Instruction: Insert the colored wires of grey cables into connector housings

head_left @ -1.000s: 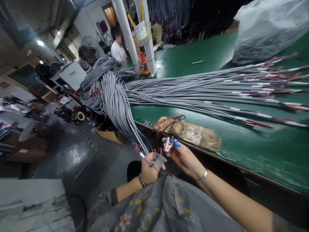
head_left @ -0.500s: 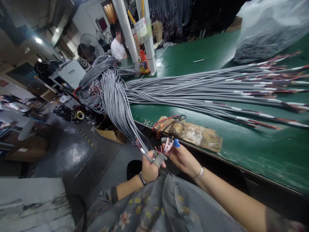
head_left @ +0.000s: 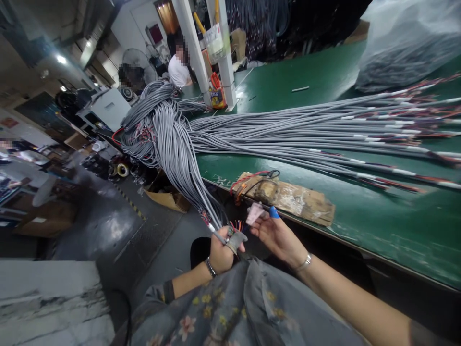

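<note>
My left hand (head_left: 220, 254) is closed around the end of a grey cable (head_left: 218, 236), with a grey cover over its thumb. Thin coloured wires (head_left: 237, 224) fan out from that end above the fist. Just right of them, my right hand (head_left: 280, 239) holds a pink clip (head_left: 255, 213) that looks like a clothes peg, slightly blurred. A blue cover (head_left: 273, 212) sits on the right thumb, which stands away from the clip. The clip appears apart from the wires. A thick bundle of grey cables (head_left: 176, 139) hangs over the table edge towards my left hand.
More grey cables (head_left: 288, 127) lie along the green table (head_left: 378, 221), their stripped ends to the right. A wooden board (head_left: 302, 199) with wires lies at the near edge. A white post (head_left: 226, 72) and a plastic bag (head_left: 406, 53) stand farther back. A person (head_left: 178, 69) sits beyond.
My right hand has moved slightly right, away from the wires, with the pink clip; its thumb has lifted off the clip. My left hand keeps its hold on the cable.
</note>
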The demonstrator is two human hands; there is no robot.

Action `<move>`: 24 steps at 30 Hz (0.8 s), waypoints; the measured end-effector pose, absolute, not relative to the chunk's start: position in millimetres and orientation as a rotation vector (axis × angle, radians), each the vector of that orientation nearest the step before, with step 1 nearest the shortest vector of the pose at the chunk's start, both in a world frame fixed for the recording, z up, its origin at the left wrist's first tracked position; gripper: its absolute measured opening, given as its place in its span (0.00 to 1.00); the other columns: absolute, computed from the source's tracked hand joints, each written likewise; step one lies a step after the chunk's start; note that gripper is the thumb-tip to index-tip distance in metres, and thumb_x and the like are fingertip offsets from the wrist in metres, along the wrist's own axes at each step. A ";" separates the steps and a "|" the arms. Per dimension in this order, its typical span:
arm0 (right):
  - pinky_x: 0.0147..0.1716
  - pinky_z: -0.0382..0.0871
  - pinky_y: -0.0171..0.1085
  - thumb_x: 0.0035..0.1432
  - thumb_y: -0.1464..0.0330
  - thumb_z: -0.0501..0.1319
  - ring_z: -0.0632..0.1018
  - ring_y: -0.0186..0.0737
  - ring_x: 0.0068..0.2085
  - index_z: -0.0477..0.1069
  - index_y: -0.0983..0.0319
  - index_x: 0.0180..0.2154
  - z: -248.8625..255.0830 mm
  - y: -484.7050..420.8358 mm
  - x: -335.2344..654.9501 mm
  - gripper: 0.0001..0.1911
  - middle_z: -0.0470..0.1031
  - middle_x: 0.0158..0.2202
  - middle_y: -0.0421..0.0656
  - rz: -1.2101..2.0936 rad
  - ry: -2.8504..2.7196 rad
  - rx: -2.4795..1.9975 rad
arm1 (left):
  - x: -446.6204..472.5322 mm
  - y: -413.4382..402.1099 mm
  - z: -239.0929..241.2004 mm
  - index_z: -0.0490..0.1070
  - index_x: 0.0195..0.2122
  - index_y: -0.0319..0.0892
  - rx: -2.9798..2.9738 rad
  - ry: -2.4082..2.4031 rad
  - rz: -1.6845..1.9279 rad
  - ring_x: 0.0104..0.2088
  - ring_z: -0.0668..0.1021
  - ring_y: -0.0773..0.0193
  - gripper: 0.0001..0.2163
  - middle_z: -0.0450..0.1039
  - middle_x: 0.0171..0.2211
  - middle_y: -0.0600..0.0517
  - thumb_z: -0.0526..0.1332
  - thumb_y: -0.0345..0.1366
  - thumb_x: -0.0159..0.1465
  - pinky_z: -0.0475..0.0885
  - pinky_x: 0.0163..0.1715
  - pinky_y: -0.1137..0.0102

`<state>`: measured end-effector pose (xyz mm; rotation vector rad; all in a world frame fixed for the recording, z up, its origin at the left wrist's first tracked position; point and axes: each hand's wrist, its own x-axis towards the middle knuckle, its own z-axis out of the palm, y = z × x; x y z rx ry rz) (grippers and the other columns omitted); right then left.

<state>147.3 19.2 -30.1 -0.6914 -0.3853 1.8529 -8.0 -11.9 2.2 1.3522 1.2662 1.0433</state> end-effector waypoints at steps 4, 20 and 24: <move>0.30 0.68 0.36 0.47 0.51 0.68 0.74 0.38 0.30 0.77 0.56 0.30 -34.4 14.1 153.9 0.16 0.77 0.29 0.41 1.861 -0.451 -0.694 | -8.3 -12.0 0.2 0.73 0.23 0.40 1.335 1.257 1.065 0.19 0.72 0.66 0.21 0.71 0.16 0.51 0.61 0.54 0.58 0.67 0.23 0.71; 0.25 0.62 0.36 0.43 0.44 0.66 0.65 0.35 0.23 0.73 0.58 0.21 -9.2 18.4 147.7 0.24 0.70 0.20 0.39 1.440 -0.786 -1.004 | -0.5 -11.0 1.5 0.73 0.24 0.39 1.286 1.220 1.169 0.19 0.71 0.68 0.16 0.71 0.16 0.53 0.62 0.47 0.60 0.67 0.24 0.72; 0.25 0.64 0.37 0.43 0.40 0.62 0.66 0.36 0.23 0.73 0.58 0.22 -10.6 17.4 147.2 0.28 0.70 0.20 0.40 1.423 -0.827 -1.029 | 2.3 -8.4 3.4 0.74 0.25 0.39 1.271 1.238 1.140 0.19 0.71 0.68 0.15 0.70 0.15 0.54 0.63 0.46 0.59 0.66 0.23 0.73</move>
